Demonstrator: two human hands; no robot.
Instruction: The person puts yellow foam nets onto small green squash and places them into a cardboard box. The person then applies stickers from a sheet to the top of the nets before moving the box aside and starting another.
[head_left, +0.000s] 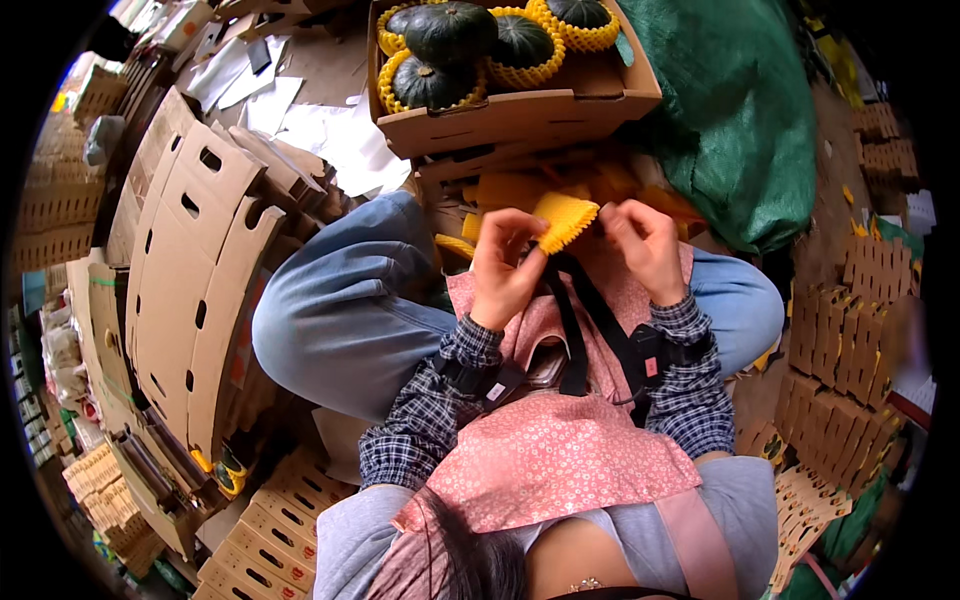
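Note:
My left hand (508, 262) grips a flattened yellow foam net sleeve (564, 220) by its left end, above my lap. Close to the sleeve's right edge is my right hand (641, 244), its fingers curled; whether they touch the foam cannot be told. Beyond my hands stands an open cardboard box (510, 124) with several dark green squashes, most of them seated in yellow foam nets. One bare-looking squash (451, 31) rests on top of the others at the box's left side. More yellow foam sleeves (510, 191) lie between the box and my lap.
Flattened cardboard boxes (176, 277) stand stacked at the left, near my knee. A large green woven sack (739, 127) bulges at the right of the box. White paper sheets (330, 139) lie on the ground at the upper left. Packed cartons (840, 345) are stacked at the right.

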